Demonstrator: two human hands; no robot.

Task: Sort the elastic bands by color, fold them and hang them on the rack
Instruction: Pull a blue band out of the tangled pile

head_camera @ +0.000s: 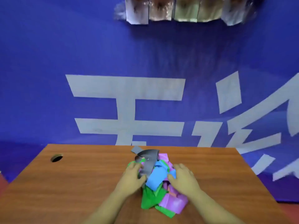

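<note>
Handling a mixed pile of flat elastic bands [161, 183]

Pile sits mid-table, toward the near edge. A wide grey band [149, 160] lies on top at the back and a light blue band [156, 177] in the middle. Green bands [149, 199] and pink-violet bands [173, 202] are lower, toward the front.

Left hand [133, 174] pinches the grey band. Right hand [183, 177] arches over the pile's right side, thumb touching the light blue band; grip unclear.

Surface is a brown wood-grain table [80, 183] with a round cable hole [56, 158]. Behind it is a blue wall banner [80, 54] with large pale-grey characters [126, 88]. Shiny foil-like strips [186, 12] at top, blurred.
</note>
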